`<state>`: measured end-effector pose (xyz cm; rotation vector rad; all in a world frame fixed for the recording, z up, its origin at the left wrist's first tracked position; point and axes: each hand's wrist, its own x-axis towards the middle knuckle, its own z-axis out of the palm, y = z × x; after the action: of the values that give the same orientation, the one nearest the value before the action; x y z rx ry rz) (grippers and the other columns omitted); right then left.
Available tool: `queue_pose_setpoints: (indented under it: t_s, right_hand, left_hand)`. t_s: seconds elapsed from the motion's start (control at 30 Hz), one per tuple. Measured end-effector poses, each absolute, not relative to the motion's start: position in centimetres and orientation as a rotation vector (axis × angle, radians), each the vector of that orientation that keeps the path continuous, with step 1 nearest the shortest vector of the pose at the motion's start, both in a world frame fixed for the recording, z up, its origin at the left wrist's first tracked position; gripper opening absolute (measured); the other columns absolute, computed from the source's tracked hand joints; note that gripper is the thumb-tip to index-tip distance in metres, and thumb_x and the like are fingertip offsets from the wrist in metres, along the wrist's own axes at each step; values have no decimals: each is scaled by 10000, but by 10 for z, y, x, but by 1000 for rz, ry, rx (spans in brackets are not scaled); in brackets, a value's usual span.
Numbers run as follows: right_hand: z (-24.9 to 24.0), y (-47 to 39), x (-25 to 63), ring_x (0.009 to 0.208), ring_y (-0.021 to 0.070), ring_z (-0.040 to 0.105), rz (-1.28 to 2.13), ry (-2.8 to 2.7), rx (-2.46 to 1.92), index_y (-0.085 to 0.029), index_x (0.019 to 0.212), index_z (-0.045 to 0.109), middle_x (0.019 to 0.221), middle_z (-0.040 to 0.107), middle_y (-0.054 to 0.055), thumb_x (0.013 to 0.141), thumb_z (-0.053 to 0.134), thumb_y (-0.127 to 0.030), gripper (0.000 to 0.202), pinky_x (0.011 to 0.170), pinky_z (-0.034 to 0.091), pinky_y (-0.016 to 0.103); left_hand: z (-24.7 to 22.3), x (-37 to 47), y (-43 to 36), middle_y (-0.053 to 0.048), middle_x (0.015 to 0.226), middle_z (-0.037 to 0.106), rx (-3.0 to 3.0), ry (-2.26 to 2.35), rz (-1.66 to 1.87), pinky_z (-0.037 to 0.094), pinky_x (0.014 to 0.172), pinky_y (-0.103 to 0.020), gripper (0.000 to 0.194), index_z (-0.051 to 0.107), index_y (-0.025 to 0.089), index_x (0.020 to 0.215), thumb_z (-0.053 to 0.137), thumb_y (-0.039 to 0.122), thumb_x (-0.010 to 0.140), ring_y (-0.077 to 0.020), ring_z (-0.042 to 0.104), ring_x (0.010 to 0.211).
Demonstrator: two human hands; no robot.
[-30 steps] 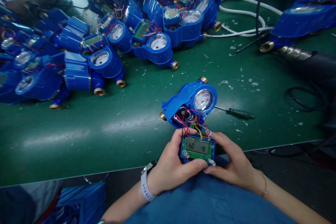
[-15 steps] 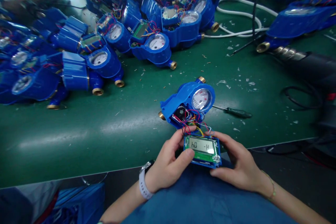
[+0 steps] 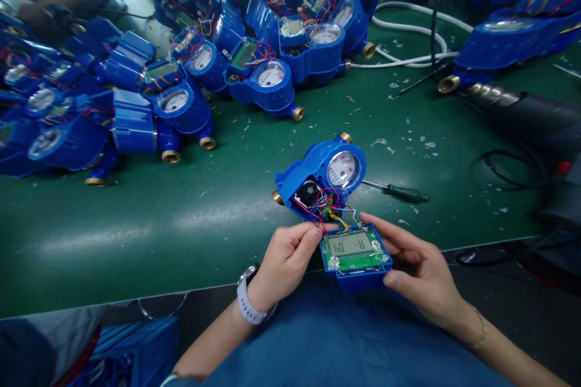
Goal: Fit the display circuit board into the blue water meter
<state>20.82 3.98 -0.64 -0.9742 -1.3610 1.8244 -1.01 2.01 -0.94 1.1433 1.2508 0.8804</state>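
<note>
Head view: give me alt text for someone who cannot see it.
Two hands hold a green display board in a blue tray, wired to an open blue water meter on a green table. A screwdriver lies beside; more meters are heaped behind.

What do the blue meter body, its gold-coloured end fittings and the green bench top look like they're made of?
The blue water meter housing looks like moulded plastic: uniform colour, soft gloss, rounded edges. Its threaded end fittings appear to be brass, yellow and metallic in shine. The green bench top seems a smooth rubber or vinyl mat, given its broad dull reflections; which one is unclear.
</note>
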Motion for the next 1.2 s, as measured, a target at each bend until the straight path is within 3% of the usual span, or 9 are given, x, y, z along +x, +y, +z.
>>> queue_pose_setpoints:
  t_s: [0.17, 0.33, 0.53, 0.7, 0.93, 1.2]
  right_hand:
    - [-9, 39, 209, 899, 233, 730, 1915, -1199, -938, -272, 1388, 558, 1052, 734, 97, 813, 773, -446, 638, 791, 608, 301]
    - [-14, 38, 209, 892, 214, 729, 1942, -1149, -920, -291, 1388, 553, 1064, 732, 85, 814, 775, -432, 631, 766, 603, 271]
    - [-12, 39, 209, 853, 232, 734, 1938, -1174, -967, -246, 1402, 539, 1004, 741, 104, 791, 772, -508, 704, 729, 611, 287]
    - [-9, 40, 208, 862, 243, 733, 1911, -1253, -1001, -219, 1433, 499, 1003, 738, 119, 794, 755, -546, 763, 733, 615, 303]
    - [-8, 42, 208, 909, 198, 727, 1921, -1246, -915, -281, 1382, 539, 1060, 734, 73, 846, 747, -426, 593, 782, 598, 254]
    - [-10, 40, 209, 986, 199, 711, 1885, -1302, -919, -271, 1386, 511, 1138, 710, 80, 852, 757, -354, 594, 833, 589, 260]
  left_hand:
    - [-11, -6, 23, -53, 799, 741, 1172, 1289, 888, 464, 642, -254, 518, 758, 144, 1058, 453, 552, 965, -169, 605, 682]
    - [-11, -4, 24, -63, 878, 757, 1118, 1260, 888, 477, 704, -268, 514, 758, 153, 1057, 452, 556, 965, -186, 634, 758]
    - [-12, -4, 25, -77, 832, 748, 1070, 1251, 897, 498, 719, -287, 579, 755, 129, 1050, 464, 617, 936, -203, 647, 756]
    - [-14, -5, 25, -93, 948, 763, 1020, 1184, 919, 532, 790, -311, 519, 739, 135, 1090, 471, 559, 957, -223, 681, 840]
    - [-14, -8, 23, -95, 1050, 754, 1040, 1152, 933, 526, 840, -299, 443, 721, 147, 1135, 468, 479, 987, -225, 685, 953]
    - [-16, -11, 22, -98, 1126, 736, 1065, 1133, 955, 524, 903, -317, 398, 710, 158, 1152, 457, 427, 1003, -233, 676, 1043]
